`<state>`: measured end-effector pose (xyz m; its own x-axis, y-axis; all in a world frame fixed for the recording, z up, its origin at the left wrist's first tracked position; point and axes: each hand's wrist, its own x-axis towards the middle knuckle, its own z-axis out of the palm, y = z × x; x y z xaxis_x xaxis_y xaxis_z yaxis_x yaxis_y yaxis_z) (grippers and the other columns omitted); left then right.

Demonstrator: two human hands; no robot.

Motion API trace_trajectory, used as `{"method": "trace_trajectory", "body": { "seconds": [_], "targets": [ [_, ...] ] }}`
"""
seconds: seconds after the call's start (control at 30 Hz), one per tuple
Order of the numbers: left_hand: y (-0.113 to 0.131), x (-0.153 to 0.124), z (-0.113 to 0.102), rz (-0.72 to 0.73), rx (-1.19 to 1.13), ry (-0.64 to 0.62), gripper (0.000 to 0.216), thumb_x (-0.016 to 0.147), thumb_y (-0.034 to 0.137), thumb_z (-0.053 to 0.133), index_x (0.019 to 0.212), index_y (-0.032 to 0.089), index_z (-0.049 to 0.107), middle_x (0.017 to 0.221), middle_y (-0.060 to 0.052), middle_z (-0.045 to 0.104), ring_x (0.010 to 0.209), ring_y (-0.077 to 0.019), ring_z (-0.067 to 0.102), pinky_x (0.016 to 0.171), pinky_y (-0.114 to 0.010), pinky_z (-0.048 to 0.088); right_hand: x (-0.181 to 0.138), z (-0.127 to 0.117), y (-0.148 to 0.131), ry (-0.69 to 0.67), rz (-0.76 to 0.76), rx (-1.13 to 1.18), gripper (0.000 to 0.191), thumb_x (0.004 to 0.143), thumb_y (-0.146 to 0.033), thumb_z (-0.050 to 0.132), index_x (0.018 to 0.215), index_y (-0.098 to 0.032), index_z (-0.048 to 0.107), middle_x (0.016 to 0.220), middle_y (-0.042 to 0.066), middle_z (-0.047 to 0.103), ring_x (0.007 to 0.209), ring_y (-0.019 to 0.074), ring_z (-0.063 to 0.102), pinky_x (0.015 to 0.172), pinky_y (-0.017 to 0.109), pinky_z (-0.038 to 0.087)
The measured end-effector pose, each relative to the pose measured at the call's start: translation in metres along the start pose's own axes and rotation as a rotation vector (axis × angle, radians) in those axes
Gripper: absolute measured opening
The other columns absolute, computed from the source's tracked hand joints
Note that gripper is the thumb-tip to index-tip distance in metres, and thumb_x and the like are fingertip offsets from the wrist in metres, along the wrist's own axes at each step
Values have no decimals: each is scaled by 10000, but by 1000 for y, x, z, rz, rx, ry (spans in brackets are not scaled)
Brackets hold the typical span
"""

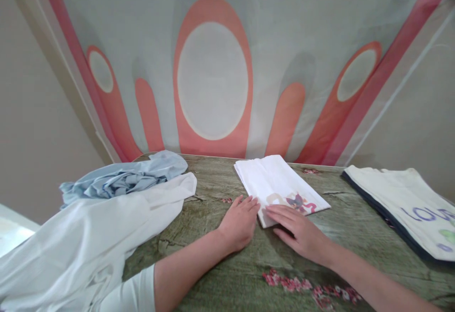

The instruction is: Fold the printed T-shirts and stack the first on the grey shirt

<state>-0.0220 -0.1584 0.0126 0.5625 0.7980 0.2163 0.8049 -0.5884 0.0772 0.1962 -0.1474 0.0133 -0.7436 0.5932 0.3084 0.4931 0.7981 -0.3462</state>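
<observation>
A folded white garment (273, 177) with a colourful print near its lower edge lies flat on the table. My left hand (240, 224) rests at its near left edge, palm down, with the fingertips touching the cloth. On the near edge, over part of the print, lies my right hand (302, 234), fingers stretched out and thumb apart. Neither hand grips anything. Some of the print is hidden under my right fingers.
Left of me, a loose white garment (88, 226) and a crumpled light blue one (124, 179) spread over the wood-patterned table (213, 274). To the right lies a stack of folded clothes with a "LOVE" print (408, 198). A patterned backdrop (213, 146) rises behind the table.
</observation>
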Motion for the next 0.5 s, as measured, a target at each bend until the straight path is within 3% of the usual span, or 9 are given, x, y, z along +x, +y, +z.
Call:
{"method": "trace_trajectory", "body": {
  "seconds": [0.13,0.3,0.4,0.5],
  "targets": [
    [12,-1,-13,79,-40,10,335,843,181,433,1162,129,520,1211,-99,553,1196,-215,427,1082,-397,162,3,-5,6,-21,-45,9,256,855,-303,518,1066,-190,610,1099,99,591,1023,221,518,889,380,410],
    [18,-3,-23,160,-170,-17,228,784,127,486,975,197,590,939,-36,620,948,-177,555,1027,-371,275,5,-15,-7,-60,-62,100,199,871,-309,475,829,-166,607,821,68,573,803,179,519,715,319,409],
    [9,-2,-19,105,-204,66,247,806,114,460,1007,196,578,995,-57,588,977,-192,532,953,-359,359,4,-15,-10,-65,-75,110,217,881,-269,440,727,-170,556,721,44,534,735,161,499,666,299,377],
    [-15,4,-9,-44,-242,224,291,825,104,435,1084,182,540,1119,-90,531,1052,-210,497,933,-367,383,2,-13,-9,-76,-88,87,256,882,-256,432,645,-180,492,641,17,489,671,146,477,623,288,342]
  ]
}}
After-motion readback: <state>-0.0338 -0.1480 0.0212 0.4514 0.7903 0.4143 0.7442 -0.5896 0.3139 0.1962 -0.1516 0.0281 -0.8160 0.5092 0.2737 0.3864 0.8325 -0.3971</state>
